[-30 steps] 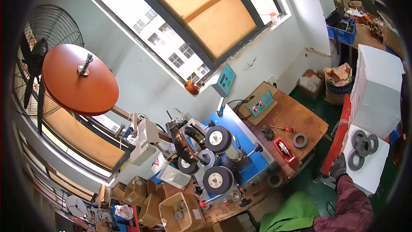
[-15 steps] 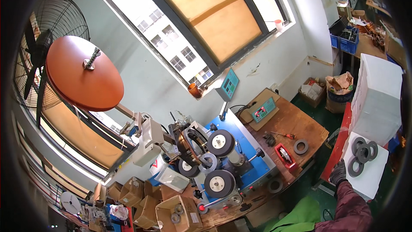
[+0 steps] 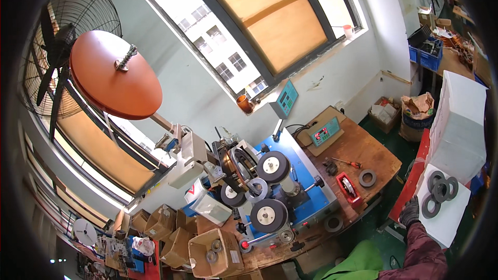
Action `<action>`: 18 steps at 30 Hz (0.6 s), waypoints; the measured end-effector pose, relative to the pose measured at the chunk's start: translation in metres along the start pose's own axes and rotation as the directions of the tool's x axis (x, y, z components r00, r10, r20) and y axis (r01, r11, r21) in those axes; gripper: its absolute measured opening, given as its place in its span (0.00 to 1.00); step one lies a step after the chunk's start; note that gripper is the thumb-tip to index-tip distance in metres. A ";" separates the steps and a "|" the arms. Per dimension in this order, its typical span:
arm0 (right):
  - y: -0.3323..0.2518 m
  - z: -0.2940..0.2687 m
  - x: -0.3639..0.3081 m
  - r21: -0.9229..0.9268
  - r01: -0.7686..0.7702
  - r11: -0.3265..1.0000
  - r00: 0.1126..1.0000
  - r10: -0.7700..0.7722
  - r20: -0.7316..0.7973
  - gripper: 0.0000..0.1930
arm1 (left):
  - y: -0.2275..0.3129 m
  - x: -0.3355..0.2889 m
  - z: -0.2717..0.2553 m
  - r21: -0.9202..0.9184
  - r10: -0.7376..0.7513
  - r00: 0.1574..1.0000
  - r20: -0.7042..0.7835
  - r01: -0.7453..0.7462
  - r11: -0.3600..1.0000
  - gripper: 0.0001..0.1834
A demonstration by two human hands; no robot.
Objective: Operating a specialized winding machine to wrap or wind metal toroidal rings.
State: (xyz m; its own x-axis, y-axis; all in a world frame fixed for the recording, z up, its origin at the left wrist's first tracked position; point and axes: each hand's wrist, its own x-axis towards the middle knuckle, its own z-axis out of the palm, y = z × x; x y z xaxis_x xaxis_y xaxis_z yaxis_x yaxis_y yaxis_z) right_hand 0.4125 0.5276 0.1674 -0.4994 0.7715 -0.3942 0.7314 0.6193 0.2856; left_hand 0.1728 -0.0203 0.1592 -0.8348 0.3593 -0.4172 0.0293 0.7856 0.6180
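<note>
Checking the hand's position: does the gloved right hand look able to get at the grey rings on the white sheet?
Probably yes. The gloved right hand rests at the edge of the white sheet, and the grey rings lie uncovered just beyond it, with nothing between.

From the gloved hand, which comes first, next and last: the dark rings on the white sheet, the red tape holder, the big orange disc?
From the gloved hand, head view:
1. Dark rings, just right of it.
2. Red tape holder, on the wooden table, left.
3. Big orange disc, far upper left.

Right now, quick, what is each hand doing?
Left hand: not in view.
Right hand: dark-gloved, resting at the edge of the white sheet holding grey rings; grip cannot be told.
</note>
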 end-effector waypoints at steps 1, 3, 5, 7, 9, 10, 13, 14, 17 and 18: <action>0.000 -0.002 0.000 -0.002 0.005 1.000 1.000 -0.005 -0.007 0.24 | -0.003 0.002 0.002 -0.020 -0.016 1.000 -0.003 0.015 1.000 0.16; -0.003 -0.001 0.000 -0.056 0.010 0.998 1.000 -0.011 -0.003 0.23 | -0.008 0.006 0.005 -0.045 -0.033 0.999 -0.008 0.033 0.998 0.15; -0.002 0.009 0.003 -0.046 0.017 0.999 0.998 -0.020 -0.051 0.24 | -0.014 0.008 0.008 -0.062 -0.047 0.999 -0.011 0.046 0.997 0.14; -0.003 0.018 0.006 -0.035 0.022 0.999 0.995 -0.026 -0.101 0.24 | -0.018 0.012 0.011 -0.080 -0.055 0.998 -0.014 0.054 0.995 0.14; -0.004 0.023 0.011 -0.038 0.012 0.999 0.998 -0.015 -0.063 0.24 | -0.022 0.016 0.014 -0.097 -0.062 0.998 -0.017 0.060 0.993 0.13; -0.005 0.015 0.010 -0.043 0.018 0.999 0.997 -0.021 -0.070 0.24 | -0.025 0.017 0.015 -0.107 -0.070 0.997 -0.021 0.067 0.992 0.13; -0.006 -0.007 0.002 -0.056 0.013 0.998 0.999 -0.011 0.032 0.24 | -0.031 0.021 0.021 -0.138 -0.090 0.996 -0.023 0.086 0.987 0.13; -0.006 -0.001 0.003 -0.047 0.003 0.999 1.000 -0.002 0.021 0.25 | -0.033 0.022 0.022 -0.143 -0.089 0.996 -0.025 0.084 0.986 0.12; -0.006 0.008 0.004 -0.036 -0.013 0.999 1.000 0.013 0.011 0.26 | -0.043 0.024 0.030 -0.176 -0.104 0.994 -0.023 0.099 0.979 0.12; -0.005 0.010 0.003 -0.029 -0.021 0.999 1.000 0.022 0.017 0.27 | -0.047 0.024 0.033 -0.185 -0.111 0.994 -0.021 0.105 0.977 0.12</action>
State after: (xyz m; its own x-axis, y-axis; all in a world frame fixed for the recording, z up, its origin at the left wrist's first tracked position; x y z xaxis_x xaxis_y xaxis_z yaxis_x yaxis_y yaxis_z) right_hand 0.4118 0.5251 0.1555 -0.4756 0.7821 -0.4026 0.7278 0.6069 0.3194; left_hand 0.1693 -0.0323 0.0980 -0.8444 0.2593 -0.4688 -0.1605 0.7125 0.6831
